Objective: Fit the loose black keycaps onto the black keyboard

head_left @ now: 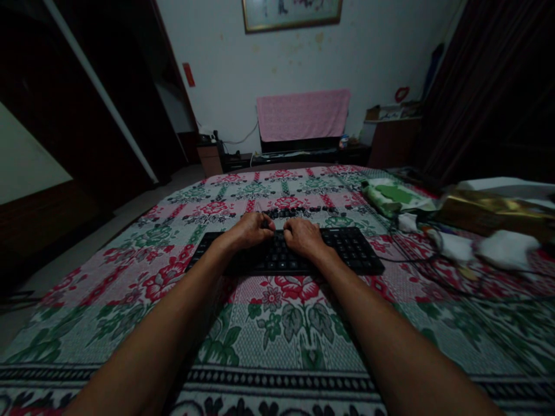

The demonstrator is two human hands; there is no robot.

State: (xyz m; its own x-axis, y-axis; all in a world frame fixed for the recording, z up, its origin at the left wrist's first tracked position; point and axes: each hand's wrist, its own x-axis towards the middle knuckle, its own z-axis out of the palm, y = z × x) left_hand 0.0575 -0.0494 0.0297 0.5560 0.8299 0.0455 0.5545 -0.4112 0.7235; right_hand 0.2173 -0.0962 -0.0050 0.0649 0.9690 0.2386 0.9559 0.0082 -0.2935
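A black computer keyboard [284, 264] lies flat on the flowered cloth, its number pad at the right. Over its upper left part is my left hand [254, 230], fingers curled and drawn together at the thumb. Something small and dark shows at those fingertips, too dim to name. My right hand [302, 236] rests over the keyboard's upper middle with its fingers bent and closed; whatever may be between them is hidden. Just beyond the keyboard, small black pieces that look like loose keycaps [318, 209] lie in a rough row.
The patterned cloth [269, 341] covers the whole surface under my arms. At the right lie a green-and-white packet [394, 195], a gold box [489, 212], crumpled white pieces [509, 249] and dark cables [427, 274]. A pink towel [303, 115] hangs by the far wall.
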